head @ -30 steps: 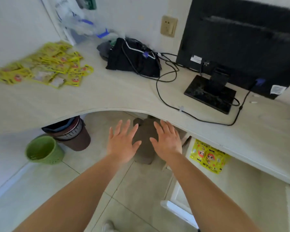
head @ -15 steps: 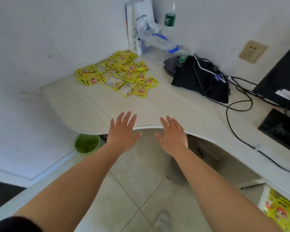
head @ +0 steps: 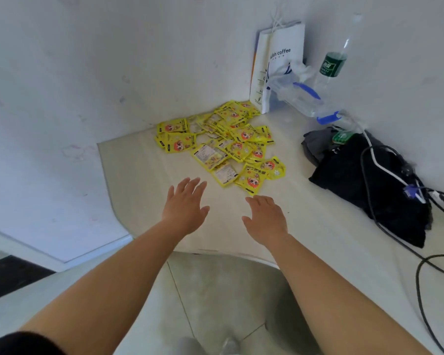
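1. Yellow sachets (head: pixel 231 147), an overlapping heap too tangled for an exact count, spread across the desk (head: pixel 139 180) from the foot of one white paper bag (head: pixel 280 67) toward the camera.
2. Two hands hover short of the paper bag: left hand (head: pixel 186 208) and right hand (head: pixel 265 216), fingers loose, holding nothing.
3. One green-labelled bottle (head: pixel 333 65) stands just right of the paper bag.

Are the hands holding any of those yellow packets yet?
No, nothing is held. The left hand and right hand are both open with fingers spread, above the desk, just short of the yellow packets.
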